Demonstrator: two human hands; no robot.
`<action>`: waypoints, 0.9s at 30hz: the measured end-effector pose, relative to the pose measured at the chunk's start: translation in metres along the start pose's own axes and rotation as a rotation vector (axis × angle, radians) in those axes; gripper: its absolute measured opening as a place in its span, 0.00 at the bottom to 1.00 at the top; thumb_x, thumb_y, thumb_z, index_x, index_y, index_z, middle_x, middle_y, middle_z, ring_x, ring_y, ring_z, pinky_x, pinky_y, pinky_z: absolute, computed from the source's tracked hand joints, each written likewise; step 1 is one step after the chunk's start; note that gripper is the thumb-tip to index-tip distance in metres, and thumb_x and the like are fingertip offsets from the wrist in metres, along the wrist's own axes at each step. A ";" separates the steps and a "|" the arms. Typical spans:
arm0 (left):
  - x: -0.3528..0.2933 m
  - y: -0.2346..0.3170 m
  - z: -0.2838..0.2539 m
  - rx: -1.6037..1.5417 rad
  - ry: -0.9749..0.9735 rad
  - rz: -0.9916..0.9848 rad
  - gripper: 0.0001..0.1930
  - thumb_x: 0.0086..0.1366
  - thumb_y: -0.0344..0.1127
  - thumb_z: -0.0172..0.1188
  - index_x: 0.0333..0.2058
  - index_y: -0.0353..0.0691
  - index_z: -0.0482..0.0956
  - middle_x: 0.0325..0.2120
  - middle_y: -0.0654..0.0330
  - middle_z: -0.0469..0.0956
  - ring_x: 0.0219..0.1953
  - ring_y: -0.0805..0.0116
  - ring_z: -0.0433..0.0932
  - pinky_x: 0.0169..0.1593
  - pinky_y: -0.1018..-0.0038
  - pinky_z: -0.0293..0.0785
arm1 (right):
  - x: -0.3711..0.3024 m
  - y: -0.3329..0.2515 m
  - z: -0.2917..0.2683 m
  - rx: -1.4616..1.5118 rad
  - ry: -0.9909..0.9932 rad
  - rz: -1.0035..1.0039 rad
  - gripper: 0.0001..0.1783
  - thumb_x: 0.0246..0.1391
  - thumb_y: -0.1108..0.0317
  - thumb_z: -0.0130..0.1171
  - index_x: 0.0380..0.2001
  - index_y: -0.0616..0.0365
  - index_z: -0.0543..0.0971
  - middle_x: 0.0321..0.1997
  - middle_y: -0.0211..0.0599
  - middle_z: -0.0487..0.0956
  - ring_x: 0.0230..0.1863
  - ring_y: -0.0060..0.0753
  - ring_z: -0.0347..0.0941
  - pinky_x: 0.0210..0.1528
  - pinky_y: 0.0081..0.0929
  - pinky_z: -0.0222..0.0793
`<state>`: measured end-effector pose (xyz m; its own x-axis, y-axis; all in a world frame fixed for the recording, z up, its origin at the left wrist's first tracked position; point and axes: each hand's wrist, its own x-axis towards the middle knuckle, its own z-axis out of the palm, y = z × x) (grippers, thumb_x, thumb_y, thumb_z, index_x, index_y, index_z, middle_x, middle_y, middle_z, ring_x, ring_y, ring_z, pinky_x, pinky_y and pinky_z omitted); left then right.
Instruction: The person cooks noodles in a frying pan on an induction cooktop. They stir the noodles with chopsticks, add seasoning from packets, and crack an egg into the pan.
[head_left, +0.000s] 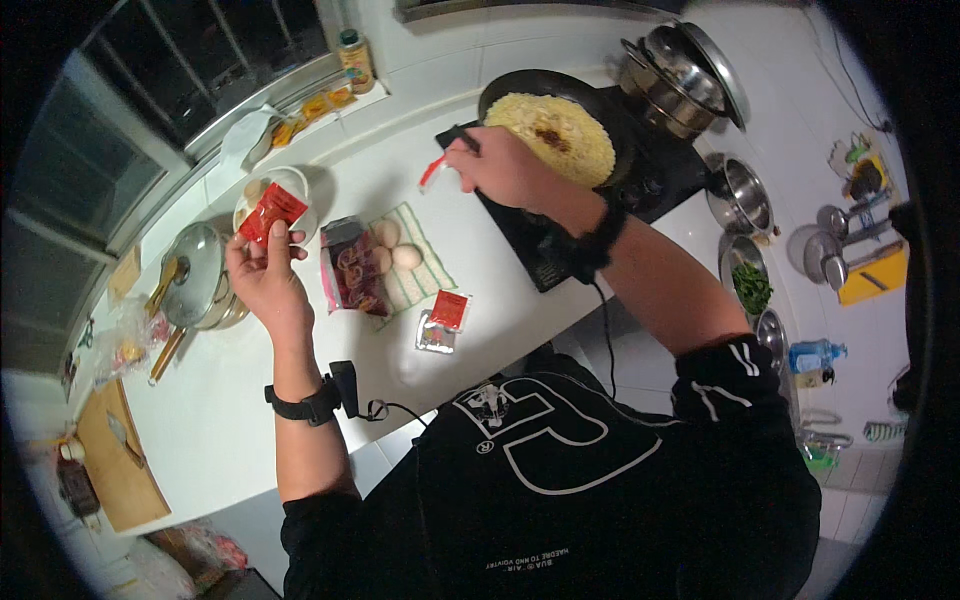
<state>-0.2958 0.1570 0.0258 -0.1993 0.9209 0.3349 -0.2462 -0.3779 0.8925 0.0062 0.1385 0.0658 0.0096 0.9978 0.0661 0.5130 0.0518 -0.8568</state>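
My left hand [268,275] pinches a red sachet [273,212] above the left part of the white counter. My right hand [505,170] is closed beside the black frying pan [622,130], and a thin red-and-white strip [432,173] sticks out from its fingers. A short black piece also shows by those fingers; I cannot tell if it is the pan's handle. Pale yellow food [570,118] fills the pan, with a dark brown patch in its middle. Between my hands are eggs [407,257], a pink-edged bag of dark food [352,270], another red sachet [450,310] and a silver sachet [436,334].
The pan stands on a black cooktop [540,250] whose cord hangs past the counter edge. Steel pots [672,90] stand behind it, and a bowl of chopped greens [748,285] to the right. A lidded pot [198,275] and a cutting board [115,460] lie left.
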 end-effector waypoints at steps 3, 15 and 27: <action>-0.017 -0.002 -0.035 0.089 0.074 -0.037 0.11 0.68 0.26 0.61 0.45 0.35 0.69 0.39 0.53 0.81 0.33 0.69 0.81 0.31 0.76 0.76 | 0.043 0.011 0.058 -0.084 -0.095 -0.021 0.15 0.61 0.61 0.56 0.29 0.62 0.78 0.19 0.35 0.79 0.22 0.25 0.74 0.28 0.30 0.69; -0.073 0.013 -0.101 0.107 -0.014 -0.129 0.13 0.70 0.27 0.58 0.51 0.31 0.72 0.42 0.53 0.82 0.40 0.67 0.82 0.40 0.73 0.78 | 0.091 0.042 0.180 -0.894 -0.479 -0.152 0.15 0.57 0.60 0.57 0.37 0.60 0.83 0.37 0.55 0.83 0.41 0.57 0.81 0.44 0.47 0.76; -0.073 0.017 -0.052 0.044 -0.285 0.153 0.09 0.66 0.19 0.59 0.43 0.32 0.75 0.50 0.45 0.79 0.49 0.61 0.80 0.51 0.67 0.81 | -0.027 -0.075 0.073 0.044 -0.540 -0.241 0.18 0.60 0.66 0.58 0.51 0.61 0.80 0.28 0.32 0.81 0.31 0.21 0.77 0.39 0.23 0.73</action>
<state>-0.3345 0.0783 0.0004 0.0442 0.8456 0.5320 -0.1911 -0.5155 0.8353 -0.0950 0.1109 0.0910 -0.5463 0.8376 0.0015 0.4107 0.2694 -0.8711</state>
